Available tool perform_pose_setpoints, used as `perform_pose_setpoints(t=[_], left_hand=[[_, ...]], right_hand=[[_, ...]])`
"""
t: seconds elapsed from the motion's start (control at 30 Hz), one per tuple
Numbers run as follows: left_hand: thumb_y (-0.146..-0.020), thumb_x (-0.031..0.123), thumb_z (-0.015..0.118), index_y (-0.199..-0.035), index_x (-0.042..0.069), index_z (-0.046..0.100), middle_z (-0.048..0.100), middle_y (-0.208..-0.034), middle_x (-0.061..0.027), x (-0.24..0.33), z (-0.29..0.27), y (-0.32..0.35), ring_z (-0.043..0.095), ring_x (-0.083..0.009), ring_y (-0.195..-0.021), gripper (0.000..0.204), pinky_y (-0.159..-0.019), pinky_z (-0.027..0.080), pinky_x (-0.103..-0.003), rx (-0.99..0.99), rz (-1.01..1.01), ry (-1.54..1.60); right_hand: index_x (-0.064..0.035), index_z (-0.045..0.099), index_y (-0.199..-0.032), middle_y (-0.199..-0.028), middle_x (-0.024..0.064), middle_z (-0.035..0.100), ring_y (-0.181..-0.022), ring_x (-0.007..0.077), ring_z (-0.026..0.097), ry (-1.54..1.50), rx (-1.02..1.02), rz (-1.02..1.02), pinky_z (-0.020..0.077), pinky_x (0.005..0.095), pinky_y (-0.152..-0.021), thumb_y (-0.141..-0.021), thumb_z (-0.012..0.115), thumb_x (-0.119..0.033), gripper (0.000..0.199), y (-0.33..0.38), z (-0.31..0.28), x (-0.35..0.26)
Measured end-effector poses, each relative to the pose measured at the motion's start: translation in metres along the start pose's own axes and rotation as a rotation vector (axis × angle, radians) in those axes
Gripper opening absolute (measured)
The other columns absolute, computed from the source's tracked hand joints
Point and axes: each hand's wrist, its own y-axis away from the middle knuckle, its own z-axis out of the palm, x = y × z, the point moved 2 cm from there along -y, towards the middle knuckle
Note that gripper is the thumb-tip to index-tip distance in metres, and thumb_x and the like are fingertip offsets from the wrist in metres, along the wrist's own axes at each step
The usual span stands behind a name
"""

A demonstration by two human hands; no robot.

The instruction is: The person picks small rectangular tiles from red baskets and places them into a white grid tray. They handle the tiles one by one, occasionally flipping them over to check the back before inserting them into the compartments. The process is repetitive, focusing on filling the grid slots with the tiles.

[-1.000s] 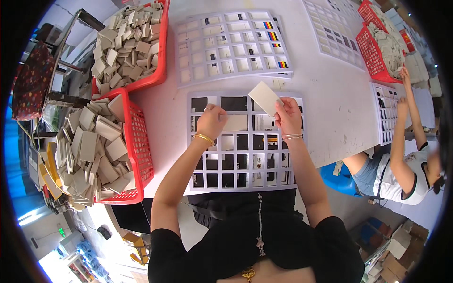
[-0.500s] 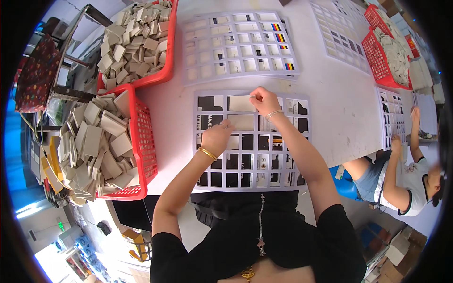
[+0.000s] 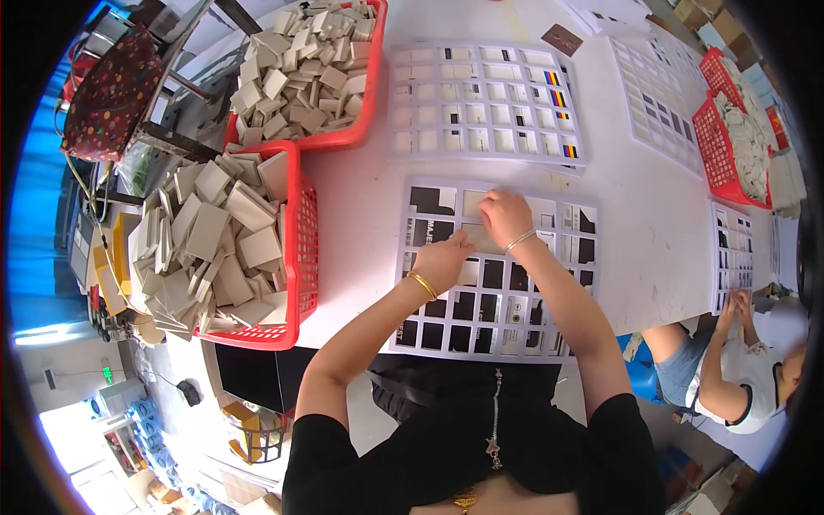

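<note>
A white grid tray (image 3: 400, 273) lies in front of me on the table, its compartments partly filled with black and white printed pieces. Flat beige boards show in the wider compartments, one in the top row (image 3: 472, 204) and one below it (image 3: 487, 242). My right hand (image 3: 508, 217) bends over the top-row board, fingers curled down and fingertips on or near it. To its lower left, my left hand (image 3: 441, 263) is curled with its fingertips at the left end of the lower board. Whether either hand pinches something small is hidden.
Two red plastic baskets (image 3: 302, 240) heaped with beige boards (image 3: 209, 230) stand at the left. Beyond my tray lies a stack of similar white trays (image 3: 489, 154). At the right are more trays (image 3: 631, 86), red baskets (image 3: 719, 154) and a co-worker (image 3: 730, 386).
The whole view has shifted, so the table appears farther right. My right hand has come down from the tray's far edge, closer to my left hand. The co-worker's hands have come together.
</note>
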Motion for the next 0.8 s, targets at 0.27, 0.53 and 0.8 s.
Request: perform_pose_setpoints(t=[0.27, 0.53, 0.8], left_hand=[[-0.083, 0.013, 0.06, -0.087, 0.015, 0.068, 0.063, -0.079, -0.0077, -0.065, -0.136, -0.064, 0.063, -0.0278, -0.067, 0.009, -0.059, 0.05, -0.039, 0.903, -0.063, 0.105], [-0.072, 0.022, 0.074, -0.122, 0.019, 0.049, 0.05, -0.128, -0.0118, -0.197, -0.215, -0.101, 0.056, -0.0322, -0.112, 0.055, -0.086, 0.052, -0.043, 0.471, -0.858, -0.315], [-0.075, 0.023, 0.072, -0.127, 0.019, 0.042, 0.052, -0.127, -0.0135, -0.255, -0.18, -0.123, 0.059, -0.033, -0.108, 0.059, -0.089, 0.049, -0.043, 0.162, -0.523, -0.232]], right_hand=[[-0.01, 0.06, -0.098, -0.103, 0.0048, 0.056, -0.097, 0.0248, 0.055, -0.049, -0.021, 0.007, 0.05, 0.0386, -0.073, -0.073, 0.067, -0.014, 0.026, 0.019, -0.005, -0.006], [-0.0079, 0.059, -0.099, -0.102, 0.0057, 0.055, -0.096, 0.0246, 0.055, -0.073, -0.041, 0.015, 0.0513, 0.0374, -0.07, -0.071, 0.068, -0.015, 0.03, 0.015, -0.008, -0.014], [-0.0077, 0.058, -0.104, -0.103, 0.0054, 0.055, -0.096, 0.0242, 0.055, -0.089, -0.058, 0.063, 0.049, 0.0371, -0.074, -0.071, 0.068, -0.014, 0.034, 0.018, -0.012, -0.018]])
